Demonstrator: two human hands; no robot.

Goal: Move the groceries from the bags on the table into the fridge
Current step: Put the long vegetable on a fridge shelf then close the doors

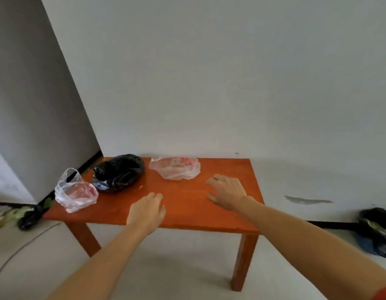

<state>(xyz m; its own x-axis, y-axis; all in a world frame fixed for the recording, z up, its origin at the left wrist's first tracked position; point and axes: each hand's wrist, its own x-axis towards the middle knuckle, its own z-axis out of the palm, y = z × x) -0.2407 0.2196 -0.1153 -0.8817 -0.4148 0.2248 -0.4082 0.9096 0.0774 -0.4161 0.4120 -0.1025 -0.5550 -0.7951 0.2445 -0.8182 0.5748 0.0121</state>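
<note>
Three bags on table (187,215). Clear bag (75,192) with pink-red contents at left front corner. Black bag (118,172) just behind it. Pale bag (176,168) at back centre, red print too blurred to read. Left hand (147,211) palm down over front edge, fingers relaxed, holding nothing. Right hand (227,191) spread, empty, near pale bag, not touching. Dark bag (376,232) on floor, right.
</note>
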